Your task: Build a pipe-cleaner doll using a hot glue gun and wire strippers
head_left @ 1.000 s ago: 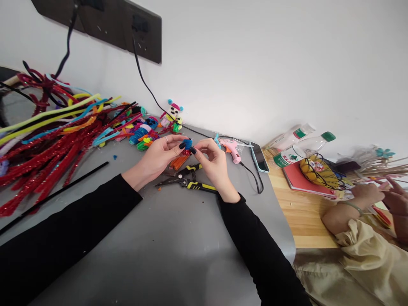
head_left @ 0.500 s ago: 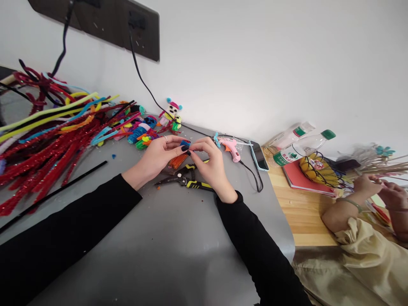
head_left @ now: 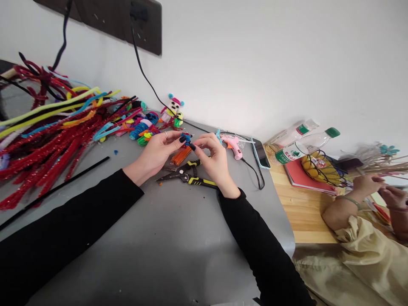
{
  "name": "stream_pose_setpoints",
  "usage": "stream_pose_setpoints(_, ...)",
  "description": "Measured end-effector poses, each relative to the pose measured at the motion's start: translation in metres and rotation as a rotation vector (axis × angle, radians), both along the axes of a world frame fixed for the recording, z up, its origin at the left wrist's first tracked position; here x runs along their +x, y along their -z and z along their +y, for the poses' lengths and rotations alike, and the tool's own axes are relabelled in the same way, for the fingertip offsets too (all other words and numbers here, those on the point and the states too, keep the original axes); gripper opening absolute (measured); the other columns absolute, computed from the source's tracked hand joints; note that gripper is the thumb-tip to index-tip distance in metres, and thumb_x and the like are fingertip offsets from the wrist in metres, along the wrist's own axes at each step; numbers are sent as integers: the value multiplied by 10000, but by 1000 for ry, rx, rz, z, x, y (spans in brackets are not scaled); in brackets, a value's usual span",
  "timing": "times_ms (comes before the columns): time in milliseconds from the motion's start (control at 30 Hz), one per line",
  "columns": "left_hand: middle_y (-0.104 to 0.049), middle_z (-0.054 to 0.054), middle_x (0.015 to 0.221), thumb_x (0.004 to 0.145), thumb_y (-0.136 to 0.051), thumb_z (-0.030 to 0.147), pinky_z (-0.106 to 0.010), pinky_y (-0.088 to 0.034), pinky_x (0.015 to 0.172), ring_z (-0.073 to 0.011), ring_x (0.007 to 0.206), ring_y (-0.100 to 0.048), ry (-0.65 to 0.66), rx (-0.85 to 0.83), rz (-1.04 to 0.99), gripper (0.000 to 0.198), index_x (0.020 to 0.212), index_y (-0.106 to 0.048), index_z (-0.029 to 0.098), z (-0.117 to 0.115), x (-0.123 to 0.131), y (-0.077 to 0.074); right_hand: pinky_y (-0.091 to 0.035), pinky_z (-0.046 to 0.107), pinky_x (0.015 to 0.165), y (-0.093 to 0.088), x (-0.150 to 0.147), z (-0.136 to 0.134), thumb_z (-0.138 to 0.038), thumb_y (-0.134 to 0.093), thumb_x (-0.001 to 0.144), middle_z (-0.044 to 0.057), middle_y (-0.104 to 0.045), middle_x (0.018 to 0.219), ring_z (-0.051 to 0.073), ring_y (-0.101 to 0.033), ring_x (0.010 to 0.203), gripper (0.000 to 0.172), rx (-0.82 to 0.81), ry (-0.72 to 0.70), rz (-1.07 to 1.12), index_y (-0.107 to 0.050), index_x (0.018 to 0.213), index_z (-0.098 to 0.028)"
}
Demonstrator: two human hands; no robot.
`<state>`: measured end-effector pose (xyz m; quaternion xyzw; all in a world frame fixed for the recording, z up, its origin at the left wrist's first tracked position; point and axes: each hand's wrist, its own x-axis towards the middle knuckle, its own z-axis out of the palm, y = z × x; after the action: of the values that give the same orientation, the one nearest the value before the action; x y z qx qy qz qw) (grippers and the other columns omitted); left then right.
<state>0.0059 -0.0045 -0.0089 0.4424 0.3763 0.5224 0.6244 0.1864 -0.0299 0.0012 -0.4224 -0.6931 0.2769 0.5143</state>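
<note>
Between my two hands is a small blue pipe-cleaner piece (head_left: pixel 186 138), partly hidden by the fingers. My left hand (head_left: pixel 161 151) pinches it from the left between thumb and fingers. From the other side, the fingertips of my right hand (head_left: pixel 212 156) are closed on its right edge. Just below lies an orange pipe-cleaner bundle (head_left: pixel 181 156) on the grey table mat (head_left: pixel 165 238). Wire pliers (head_left: pixel 186 176) with black and yellow handles rest under my hands, one handle partly covered by my right hand.
Loose pipe cleaners (head_left: pixel 63 136) are heaped at the left. Finished pipe-cleaner figures (head_left: pixel 172 108) stand near the wall. A pink glue gun (head_left: pixel 234 144) and a phone (head_left: pixel 260 153) lie to the right. Beyond are bottles (head_left: pixel 290 152), a wire basket (head_left: pixel 321 168) and another person's hands (head_left: pixel 369 189).
My fingers have shifted on the blue piece, so more of it shows. My right thumb has moved slightly up and right, and the view has tilted a little.
</note>
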Motion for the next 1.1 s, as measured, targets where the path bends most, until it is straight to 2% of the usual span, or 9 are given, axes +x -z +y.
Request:
stream_pose_setpoints(167,-805,-96,1053,563,-990,570,-350,-596,935,-259,1043,-722,37,-12,-20,593,981,-820,185,1,0,3,-543,335,850,2,0,1,-342,-717,933,32,-638,1018,168,-624,974,113,-54,-14,38,-712,876,-244)
stream_pose_setpoints(300,-809,-98,1021,559,-986,585,-371,-594,961,-273,1055,-729,43,-2,-30,600,970,-818,181,1,1,5,-555,322,834,4,0,2,-362,-728,922,32,-648,1019,168,-636,978,133,-93,-23,70,-705,871,-242)
stream_pose_setpoints(433,-810,-93,1025,567,-984,573,-370,-591,971,-268,1052,-735,47,18,-11,584,969,-802,190,2,1,5,-550,319,829,4,0,3,-302,-726,912,28,-639,1001,162,-635,964,82,-58,-21,78,-706,862,-240)
stream_pose_setpoints(633,-801,-72,1002,607,-983,496,-358,-597,957,-248,1018,-738,47,38,18,506,956,-769,199,1,-1,-1,-536,333,846,0,-1,-1,-275,-677,938,35,-633,1004,164,-605,947,73,22,46,-25,-693,880,-233)
stream_pose_setpoints(833,-793,-69,989,573,-1003,477,-354,-599,953,-237,1000,-736,62,0,-40,522,937,-761,190,-1,0,-5,-526,329,824,-1,-1,-2,-247,-678,932,30,-626,978,163,-605,936,60,53,52,-25,-690,876,-228)
stream_pose_setpoints(1100,-780,-48,913,484,-1044,452,-337,-604,917,-200,920,-728,28,-50,-88,567,896,-759,186,0,2,-2,-537,331,837,-1,0,-1,-274,-693,933,33,-630,993,163,-615,946,71,32,8,2,-701,874,-236)
